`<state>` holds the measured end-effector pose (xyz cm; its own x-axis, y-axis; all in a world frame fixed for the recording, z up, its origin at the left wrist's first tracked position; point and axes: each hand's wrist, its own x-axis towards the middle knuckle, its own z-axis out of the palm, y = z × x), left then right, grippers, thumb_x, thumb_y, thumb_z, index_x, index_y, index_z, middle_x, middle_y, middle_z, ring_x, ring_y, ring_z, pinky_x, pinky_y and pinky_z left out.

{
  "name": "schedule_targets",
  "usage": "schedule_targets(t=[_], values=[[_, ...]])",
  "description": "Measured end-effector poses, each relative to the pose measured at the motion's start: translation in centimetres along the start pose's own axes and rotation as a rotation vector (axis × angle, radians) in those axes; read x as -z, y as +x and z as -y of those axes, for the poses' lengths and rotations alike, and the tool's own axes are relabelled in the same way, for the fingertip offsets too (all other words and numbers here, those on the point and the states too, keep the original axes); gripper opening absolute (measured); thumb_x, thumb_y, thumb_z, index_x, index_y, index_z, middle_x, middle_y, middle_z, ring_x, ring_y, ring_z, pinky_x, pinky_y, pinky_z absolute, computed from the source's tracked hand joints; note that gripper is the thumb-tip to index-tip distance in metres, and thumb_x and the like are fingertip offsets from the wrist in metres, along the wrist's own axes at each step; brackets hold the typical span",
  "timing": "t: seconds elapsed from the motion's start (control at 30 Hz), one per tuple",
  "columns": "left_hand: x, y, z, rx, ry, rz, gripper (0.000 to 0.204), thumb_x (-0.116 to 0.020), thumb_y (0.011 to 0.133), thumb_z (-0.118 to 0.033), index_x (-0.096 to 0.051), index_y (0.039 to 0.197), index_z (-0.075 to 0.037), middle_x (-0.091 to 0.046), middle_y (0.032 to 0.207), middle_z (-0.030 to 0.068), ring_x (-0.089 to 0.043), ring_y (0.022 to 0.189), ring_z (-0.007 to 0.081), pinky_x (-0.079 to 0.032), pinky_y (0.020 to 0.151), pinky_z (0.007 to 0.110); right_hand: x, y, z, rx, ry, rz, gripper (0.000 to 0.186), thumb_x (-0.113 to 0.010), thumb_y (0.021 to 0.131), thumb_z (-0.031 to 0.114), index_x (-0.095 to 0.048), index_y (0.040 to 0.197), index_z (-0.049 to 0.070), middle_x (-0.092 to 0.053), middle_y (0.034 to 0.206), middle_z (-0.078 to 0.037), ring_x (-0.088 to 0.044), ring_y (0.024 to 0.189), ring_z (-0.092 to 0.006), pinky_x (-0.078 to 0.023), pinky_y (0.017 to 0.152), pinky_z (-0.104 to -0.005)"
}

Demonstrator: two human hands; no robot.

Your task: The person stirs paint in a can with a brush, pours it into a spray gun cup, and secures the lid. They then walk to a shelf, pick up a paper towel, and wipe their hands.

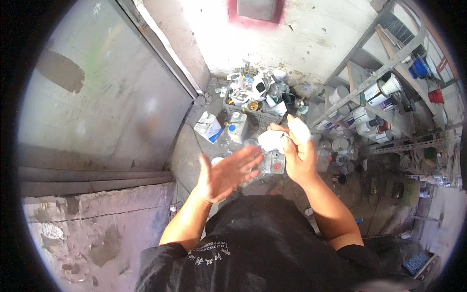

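My right hand [300, 158] is closed round a soft white wad [271, 140], bright in the sunlight. Cloth or paper, I cannot tell which; part of it shows above the fingers and part hangs to their left. To its left, my left hand [228, 173] is held up flat, thumb apart and fingers stretched, a little smeared by motion. Nothing is in that palm, and a small gap lies between its fingertips and the wad. Below and beyond the hands, a shallow tray with a red patch [276, 165] is on the floor, partly hidden.
A grey crate [262, 117] overflows with used cups and containers by the far wall. Two white jugs [208, 126] [237, 127] stand before it. Metal shelving [348, 107] with paint cans runs along the right. A large grey metal panel [112, 97] fills the left side.
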<state>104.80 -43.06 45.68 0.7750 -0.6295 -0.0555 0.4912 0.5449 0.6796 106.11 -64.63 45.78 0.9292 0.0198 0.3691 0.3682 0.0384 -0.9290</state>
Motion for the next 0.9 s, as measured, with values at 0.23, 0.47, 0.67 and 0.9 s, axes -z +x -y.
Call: schedule_targets(t=[0.23, 0.47, 0.67, 0.9], values=[[0.8, 3.0, 1.2, -0.247, 0.652, -0.306, 0.083, -0.066, 0.09, -0.03, -0.017, 0.152, -0.004, -0.039, 0.145, 0.0224, -0.044, 0.13, 0.0314, -0.037, 0.106, 0.042, -4.6, -1.9, 1.9, -0.489, 0.572, 0.036, 0.054, -0.047, 0.097, 0.006, -0.025, 0.146, 0.002, -0.057, 0.127, -0.019, -0.062, 0.097, -0.017, -0.052, 0.078, -0.0294], [0.3, 1.9, -1.4, -0.12, 1.014, -0.245, 0.09, -0.073, 0.085, -0.027, -0.018, 0.152, -0.004, -0.049, 0.137, 0.0236, -0.05, 0.126, 0.0324, -0.041, 0.103, 0.042, -3.0, -2.4, 1.8, -0.603, 0.771, -0.018, 0.058, -0.048, 0.095, 0.003, -0.022, 0.146, 0.005, -0.058, 0.123, -0.025, -0.065, 0.094, -0.0257, -0.058, 0.066, -0.039], [1.6, 1.7, -2.0, -0.147, 1.098, -0.152, 0.094, -0.075, 0.083, -0.03, -0.016, 0.152, -0.006, -0.047, 0.139, 0.0247, -0.048, 0.128, 0.0318, -0.04, 0.105, 0.043, -3.7, -2.0, 2.4, -0.538, 0.753, 0.018, 0.057, -0.048, 0.095, 0.004, -0.024, 0.147, 0.005, -0.057, 0.124, -0.026, -0.063, 0.103, -0.0283, -0.056, 0.08, -0.0419], [4.5, 0.7, -0.2, 0.034, -0.181, 0.246, 0.119, -0.066, 0.061, -0.079, -0.015, 0.154, -0.024, -0.03, 0.151, 0.0197, -0.031, 0.139, 0.034, -0.035, 0.107, 0.053, -2.3, 0.2, 5.2, -0.236, 0.536, -0.133, 0.059, -0.049, 0.095, 0.004, -0.021, 0.147, 0.002, -0.056, 0.125, -0.026, -0.06, 0.112, -0.0355, -0.05, 0.095, -0.0457]])
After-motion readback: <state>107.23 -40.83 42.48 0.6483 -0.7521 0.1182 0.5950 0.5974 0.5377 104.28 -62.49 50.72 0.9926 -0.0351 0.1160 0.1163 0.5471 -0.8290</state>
